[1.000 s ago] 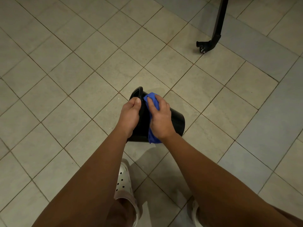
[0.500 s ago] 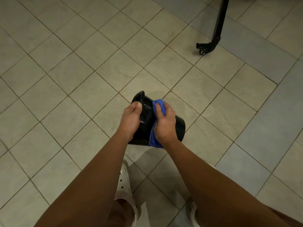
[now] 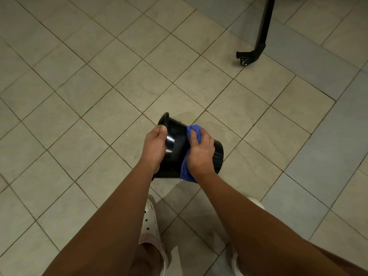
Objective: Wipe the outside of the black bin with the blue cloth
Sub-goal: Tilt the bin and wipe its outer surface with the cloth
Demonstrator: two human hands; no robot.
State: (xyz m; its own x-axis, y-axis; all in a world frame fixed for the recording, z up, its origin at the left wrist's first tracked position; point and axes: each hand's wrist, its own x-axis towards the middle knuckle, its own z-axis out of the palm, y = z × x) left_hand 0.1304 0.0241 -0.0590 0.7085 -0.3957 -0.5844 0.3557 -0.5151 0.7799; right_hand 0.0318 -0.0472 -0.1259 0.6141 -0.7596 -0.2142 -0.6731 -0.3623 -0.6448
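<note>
A glossy black bin [image 3: 178,144] is held tipped on its side above the tiled floor, its rim pointing up and left, its base to the right. My left hand [image 3: 154,149] grips the bin near the rim, thumb on top. My right hand [image 3: 201,154] holds a bunched blue cloth [image 3: 194,130] and presses it against the bin's side wall near the base end. A tail of the cloth hangs below my right wrist.
A black metal leg with a caster wheel [image 3: 245,59] stands at the upper right. My feet in white clogs [image 3: 151,222] are on the tiled floor [image 3: 79,96] directly below the bin.
My right hand has slid the blue cloth along the bin's wall from near the rim toward the base. The left hand keeps its grip near the rim.
</note>
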